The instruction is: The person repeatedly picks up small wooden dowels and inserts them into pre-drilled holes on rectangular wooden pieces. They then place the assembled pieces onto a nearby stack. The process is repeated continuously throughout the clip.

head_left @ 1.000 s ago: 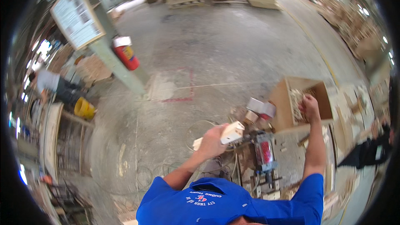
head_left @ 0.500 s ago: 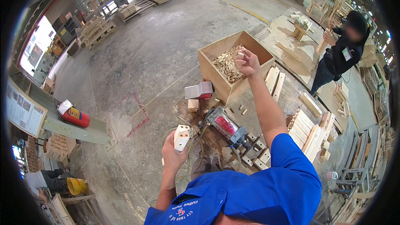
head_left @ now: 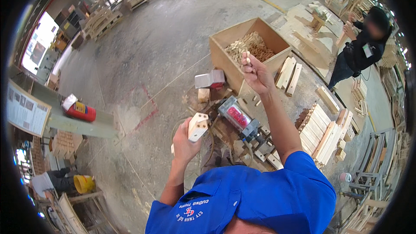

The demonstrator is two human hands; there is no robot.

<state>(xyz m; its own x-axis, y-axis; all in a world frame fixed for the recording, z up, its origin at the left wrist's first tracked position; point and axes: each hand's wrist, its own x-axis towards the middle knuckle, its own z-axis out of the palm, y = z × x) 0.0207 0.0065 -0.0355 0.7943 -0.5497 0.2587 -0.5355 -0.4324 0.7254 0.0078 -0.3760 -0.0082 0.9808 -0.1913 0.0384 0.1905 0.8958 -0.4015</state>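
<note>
The wooden box [head_left: 226, 68] contains many small dowels [head_left: 255, 43]. At its near side, the right hand [head_left: 258, 76] pinches one pale peg [head_left: 248, 57]. Nearer to the body than the box, the left hand [head_left: 184, 143] grips light wooden pieces [head_left: 198, 126] with drilled holes. Right of the box, a person [head_left: 362, 52] stands in dark clothes.

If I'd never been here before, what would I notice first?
Probably the big, open, light-brown wooden box just right of the middle, with its heap of small pale wooden pegs. In front of it, the person's right hand pinches one little pale peg, while the left hand, lower and further left, grips a pale wooden block with round holes. Over on the left, a red cylindrical fire extinguisher looks bright too.
</note>
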